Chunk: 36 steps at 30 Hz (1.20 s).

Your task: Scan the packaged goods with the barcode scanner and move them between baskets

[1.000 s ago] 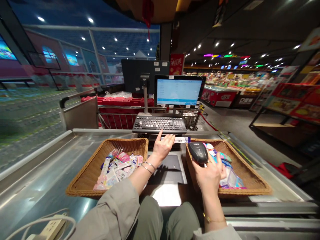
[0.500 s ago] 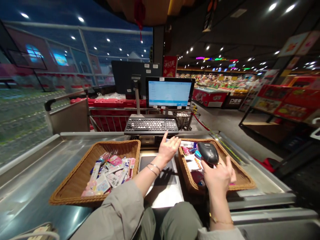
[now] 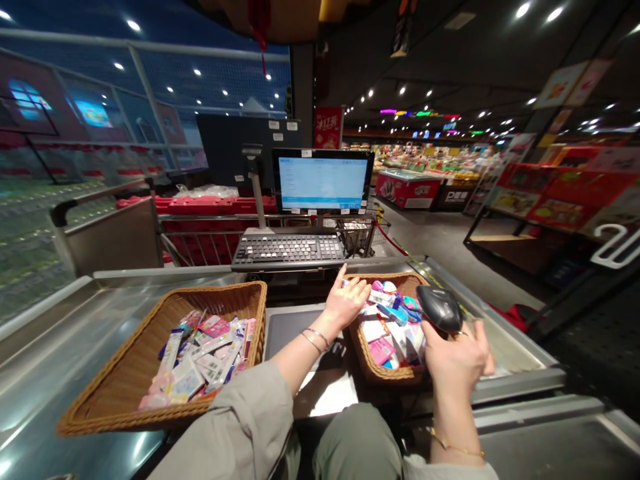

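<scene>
My right hand (image 3: 457,360) is wrapped round a black handheld barcode scanner (image 3: 440,309), held over the right side of the right wicker basket (image 3: 363,357). My left hand (image 3: 350,300) is closed on a slim white-and-blue package (image 3: 381,297) at that basket's left rim, with the index finger pointing forward. Part of the package is hidden under the fingers. Small packaged goods in pink, white and blue fill the right basket. Similar small packages (image 3: 213,353) lie in the left wicker basket (image 3: 100,393).
Beyond my hands stand a keyboard (image 3: 290,248) and a lit monitor (image 3: 323,183). A grey flat panel (image 3: 293,333) lies between the baskets. The metal counter (image 3: 30,380) extends left. Shopping carts (image 3: 215,243) stand behind it, and shelves with red boxes (image 3: 565,190) are at right.
The view has turned slightly right. My left hand has moved right with the package, over the basket's edge. My right hand and the scanner have shifted right, uncovering more of the basket's contents.
</scene>
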### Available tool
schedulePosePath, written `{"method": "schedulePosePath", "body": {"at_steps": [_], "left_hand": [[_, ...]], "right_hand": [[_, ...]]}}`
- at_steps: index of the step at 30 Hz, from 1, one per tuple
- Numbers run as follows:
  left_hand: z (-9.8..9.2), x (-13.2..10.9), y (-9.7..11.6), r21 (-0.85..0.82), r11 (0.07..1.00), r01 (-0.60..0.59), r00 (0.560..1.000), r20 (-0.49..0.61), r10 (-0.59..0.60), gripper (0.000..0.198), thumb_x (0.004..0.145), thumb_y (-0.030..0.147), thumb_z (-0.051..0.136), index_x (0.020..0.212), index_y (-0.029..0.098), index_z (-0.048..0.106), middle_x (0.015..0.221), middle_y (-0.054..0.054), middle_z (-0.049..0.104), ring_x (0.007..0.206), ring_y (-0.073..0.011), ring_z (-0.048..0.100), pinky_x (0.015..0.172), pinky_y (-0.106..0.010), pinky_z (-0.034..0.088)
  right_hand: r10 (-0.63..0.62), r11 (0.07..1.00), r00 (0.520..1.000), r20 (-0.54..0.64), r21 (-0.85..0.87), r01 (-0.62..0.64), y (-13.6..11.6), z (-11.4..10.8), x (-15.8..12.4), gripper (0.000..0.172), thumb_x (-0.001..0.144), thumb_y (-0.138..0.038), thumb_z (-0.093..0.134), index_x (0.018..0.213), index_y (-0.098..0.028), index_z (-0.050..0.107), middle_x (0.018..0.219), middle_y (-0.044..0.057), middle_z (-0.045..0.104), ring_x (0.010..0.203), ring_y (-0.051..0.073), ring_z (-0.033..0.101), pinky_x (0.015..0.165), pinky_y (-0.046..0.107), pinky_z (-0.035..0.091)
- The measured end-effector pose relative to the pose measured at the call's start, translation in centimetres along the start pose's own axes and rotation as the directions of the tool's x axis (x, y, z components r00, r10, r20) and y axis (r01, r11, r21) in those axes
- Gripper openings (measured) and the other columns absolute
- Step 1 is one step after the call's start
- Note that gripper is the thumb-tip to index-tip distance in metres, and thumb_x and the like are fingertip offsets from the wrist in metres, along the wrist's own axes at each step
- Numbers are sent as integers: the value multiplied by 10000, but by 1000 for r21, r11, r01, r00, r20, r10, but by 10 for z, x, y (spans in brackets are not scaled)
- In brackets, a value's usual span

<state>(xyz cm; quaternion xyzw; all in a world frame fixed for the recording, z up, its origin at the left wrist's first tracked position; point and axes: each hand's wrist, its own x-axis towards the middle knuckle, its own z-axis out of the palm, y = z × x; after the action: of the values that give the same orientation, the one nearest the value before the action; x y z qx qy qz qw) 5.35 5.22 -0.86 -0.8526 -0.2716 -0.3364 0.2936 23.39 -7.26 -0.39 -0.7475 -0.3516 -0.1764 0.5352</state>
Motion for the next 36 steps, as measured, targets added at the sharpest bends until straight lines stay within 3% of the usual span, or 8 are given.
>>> {"method": "schedulePosePath", "body": {"at_steps": [5, 12, 17, 21, 26, 31, 36], "left_hand": [[11, 7, 8, -50, 999, -18, 999, 31, 19, 250, 991, 162, 469, 1153, 160, 659, 1155, -70, 739, 1101, -215, 681, 1222, -655, 121], [23, 32, 26, -93, 989, -111, 984, 128, 122, 302, 1006, 145, 418, 1229, 181, 618, 1222, -66, 710, 1201, -215, 627, 1221, -659, 94], [32, 42, 44, -73, 994, -83, 969, 227, 98, 416, 996, 187, 432, 1406, 225, 488, 1480, -80, 517, 1403, -282, 428, 1195, -684, 161], [32, 36, 45, -91, 996, -20, 960, 275, 44, 462, 1002, 167, 358, 1459, 190, 425, 1545, -80, 427, 1440, -292, 364, 1179, -683, 207], [15, 22, 31, -110, 991, 80, 948, 316, -41, 474, 994, 217, 377, 1465, 175, 417, 1558, -104, 400, 1461, -304, 319, 1169, -715, 164], [-14, 7, 17, -114, 983, 143, 935, 341, -97, 512, 1007, 381, 388, 1478, 181, 399, 1555, -107, 406, 1466, -309, 308, 1185, -697, 129], [-44, -11, 5, -95, 973, 211, 916, 367, -163, 538, 986, 424, 448, 1469, 188, 410, 1556, -109, 402, 1474, -316, 289, 1189, -695, 96]], "right_hand": [[50, 999, 998, -37, -9, -50, 9, -3, 9, 366, 697, -553, 646, 811, -210, 703, 985, 117, 734, 1259, 368, 506, 1057, 553, 260], [106, 994, 992, -66, -2, -107, 17, -11, 17, 306, 663, -491, 693, 740, -195, 687, 998, 118, 730, 1266, 366, 501, 1084, 555, 259], [112, 993, 990, -90, -20, -114, 21, -14, 19, 291, 662, -477, 694, 699, -189, 674, 971, 129, 735, 1275, 370, 510, 1094, 541, 269], [153, 988, 985, -82, -11, -155, 20, -16, 19, 326, 649, -506, 688, 707, -184, 681, 1026, 153, 727, 1289, 375, 502, 1095, 539, 265], [126, 992, 991, -43, -7, -126, 14, -12, 14, 364, 675, -538, 654, 739, -181, 687, 1046, 160, 728, 1306, 371, 487, 1100, 531, 245], [87, 996, 996, 16, -23, -86, 7, -6, 6, 370, 685, -526, 646, 807, -181, 700, 1039, 156, 729, 1313, 376, 470, 1088, 562, 232], [63, 998, 997, 36, 19, -64, -10, -2, -1, 377, 674, -506, 665, 840, -171, 720, 1055, 160, 723, 1304, 372, 480, 1077, 545, 268]]}}
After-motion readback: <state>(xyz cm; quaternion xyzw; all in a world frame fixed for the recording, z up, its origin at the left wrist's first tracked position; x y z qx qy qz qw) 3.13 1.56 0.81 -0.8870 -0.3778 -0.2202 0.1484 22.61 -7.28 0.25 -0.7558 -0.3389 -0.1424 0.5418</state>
